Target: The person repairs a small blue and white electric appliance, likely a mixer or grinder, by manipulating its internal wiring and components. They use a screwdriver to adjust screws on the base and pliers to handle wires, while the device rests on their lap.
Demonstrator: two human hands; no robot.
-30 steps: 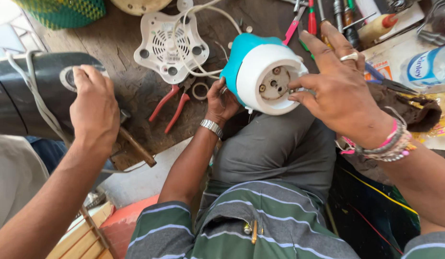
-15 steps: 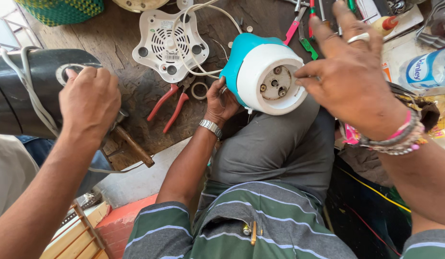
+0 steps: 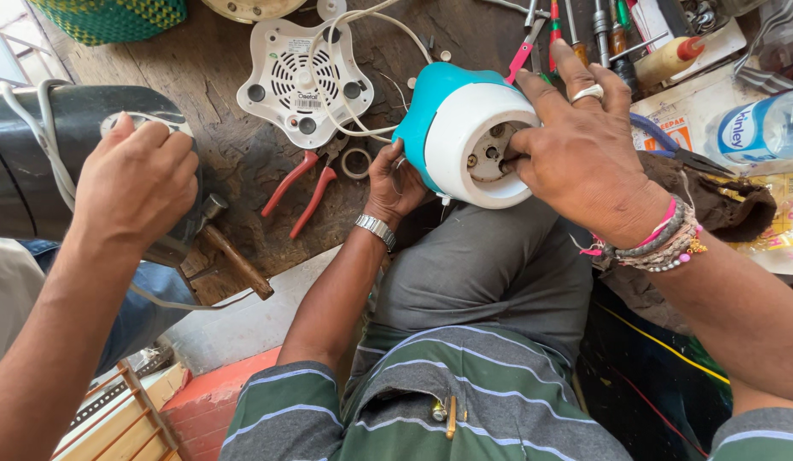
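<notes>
A teal and white appliance body [image 3: 447, 119] lies tilted on my grey-trousered knee, its round white underside facing me. My left hand [image 3: 395, 183], with a metal watch on the wrist, grips its lower left side from beneath. My right hand [image 3: 584, 154], with a ring and beaded bracelets, lies over the white underside. Its fingers are spread and the thumb tip reaches into the recess [image 3: 492, 158] among the screw holes. I see no tool in it.
Another person's hand [image 3: 140, 179] at the left rests on a black appliance [image 3: 38, 162] wound with white cord. On the worn wooden bench lie a white vented base plate [image 3: 304, 77], red-handled pliers [image 3: 298, 192], screwdrivers [image 3: 584, 26], a plastic bottle [image 3: 763, 124] and a green basket [image 3: 106, 17].
My right hand has come down and left onto the appliance's white underside. The other person's hand has shifted right along the black appliance.
</notes>
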